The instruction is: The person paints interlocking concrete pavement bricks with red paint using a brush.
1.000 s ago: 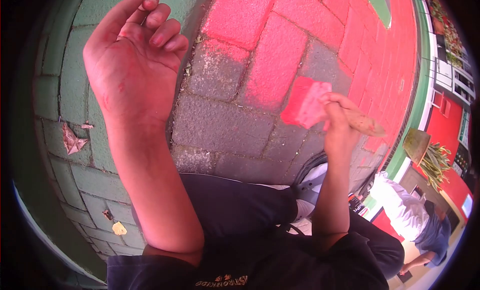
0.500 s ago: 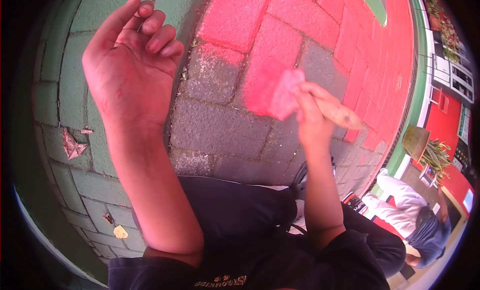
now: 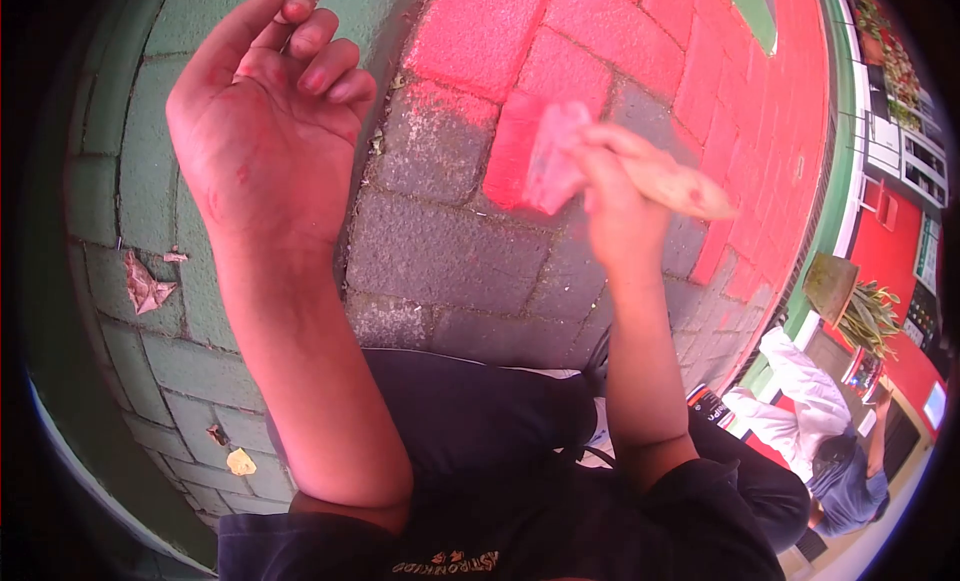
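My right hand (image 3: 625,221) is closed around the pale wooden handle of a wide paintbrush (image 3: 675,181). The brush head is coated in pink-red paint, slightly blurred, and lies against a freshly red paving brick (image 3: 510,151). Bare grey bricks (image 3: 450,256) adjoin it on the near side. Above the green kerb bricks, my left hand (image 3: 270,131) is raised palm up, with red paint smears on palm and fingertips. Its fingers are loosely curled and apart, and nothing is in them.
Green bricks (image 3: 200,371) on the left carry dry leaves (image 3: 148,286). Red-painted paving (image 3: 750,131) spreads to the upper right. At right, a labelled container (image 3: 708,406) stands by my leg, beyond it a potted plant (image 3: 832,286) and another person (image 3: 845,481) bending.
My right hand has moved the brush slightly left and up over the brick, which shows fuller red. My left hand has barely shifted. The other person has changed posture.
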A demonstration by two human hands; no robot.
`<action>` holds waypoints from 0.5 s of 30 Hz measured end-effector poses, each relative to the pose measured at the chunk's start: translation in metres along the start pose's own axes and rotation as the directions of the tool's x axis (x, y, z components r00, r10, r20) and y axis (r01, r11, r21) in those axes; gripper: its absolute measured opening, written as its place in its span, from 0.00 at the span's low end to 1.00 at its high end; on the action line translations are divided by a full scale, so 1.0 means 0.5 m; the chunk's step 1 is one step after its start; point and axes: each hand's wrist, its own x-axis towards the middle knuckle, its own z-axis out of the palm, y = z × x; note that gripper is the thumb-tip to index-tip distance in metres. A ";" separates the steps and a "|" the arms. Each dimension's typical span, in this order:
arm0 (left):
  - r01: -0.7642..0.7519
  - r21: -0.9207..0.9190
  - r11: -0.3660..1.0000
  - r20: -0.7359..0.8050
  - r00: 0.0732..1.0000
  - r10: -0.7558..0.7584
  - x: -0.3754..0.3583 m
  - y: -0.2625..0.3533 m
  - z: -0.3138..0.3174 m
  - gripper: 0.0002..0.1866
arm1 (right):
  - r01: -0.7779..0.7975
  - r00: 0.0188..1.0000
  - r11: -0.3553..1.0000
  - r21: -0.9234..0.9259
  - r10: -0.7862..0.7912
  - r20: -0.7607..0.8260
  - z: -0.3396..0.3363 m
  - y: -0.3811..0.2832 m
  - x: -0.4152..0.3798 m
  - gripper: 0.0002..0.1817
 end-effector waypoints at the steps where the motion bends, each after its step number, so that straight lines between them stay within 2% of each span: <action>1: 0.001 -0.001 1.000 0.009 1.000 -0.001 -0.001 0.000 0.000 0.06 | -0.061 0.996 0.997 -0.041 0.058 -0.071 -0.036 0.027 -0.010 0.08; 2: -0.001 0.000 1.000 0.010 1.000 0.001 0.000 0.000 0.000 0.06 | -0.123 0.984 0.990 -0.074 0.112 -0.140 -0.065 0.038 -0.016 0.09; 6: 0.013 -0.005 1.000 0.023 1.000 -0.012 -0.005 0.000 0.003 0.06 | -0.219 0.957 0.973 -0.069 0.201 -0.207 -0.115 0.002 -0.034 0.10; 8: 0.011 -0.008 1.000 0.010 1.000 -0.011 -0.005 -0.005 0.005 0.06 | 0.050 0.975 0.976 -0.211 -0.093 -0.200 -0.079 -0.016 -0.029 0.07; 10: 0.018 -0.005 1.000 0.034 0.999 -0.017 -0.002 -0.005 -0.002 0.06 | 0.136 0.990 0.973 -0.186 -0.142 -0.022 -0.016 -0.028 -0.009 0.07; 11: 0.016 0.000 1.000 0.043 0.999 -0.016 0.000 -0.006 0.000 0.06 | 0.140 0.989 0.973 -0.182 -0.148 -0.029 0.009 -0.038 0.005 0.07; 13: 0.034 -0.020 0.999 0.043 0.999 -0.033 0.000 -0.009 -0.004 0.06 | 0.193 0.977 0.981 0.020 -0.194 0.084 0.045 -0.049 0.021 0.07; 14: 0.035 -0.019 0.999 0.031 0.999 -0.034 -0.002 -0.008 -0.005 0.06 | 0.184 0.978 0.983 0.022 -0.185 0.092 0.046 -0.041 0.012 0.07; 15: 0.018 -0.010 1.000 0.015 1.000 -0.018 -0.003 -0.005 -0.004 0.06 | 0.116 0.993 0.993 -0.026 -0.115 0.035 0.038 -0.032 -0.001 0.08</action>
